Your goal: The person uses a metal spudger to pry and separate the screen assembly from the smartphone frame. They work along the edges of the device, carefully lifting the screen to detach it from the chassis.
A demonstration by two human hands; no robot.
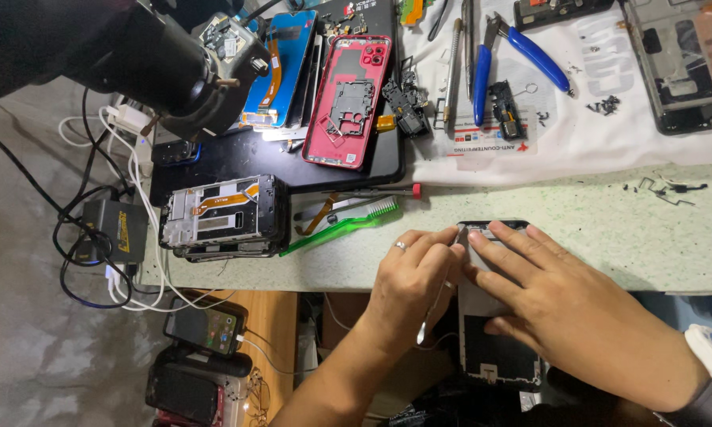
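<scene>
pressing flat on the opened phone (494, 332), right hand (557, 304) steadies it; left hand (409, 286) pinches tweezers (437, 296).

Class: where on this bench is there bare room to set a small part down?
Bare counter lies right of the hands, between the white cloth and the bench edge, short of the loose clips. A smaller patch sits below the green brush. Crowded: the black mat and the cloth.
</scene>
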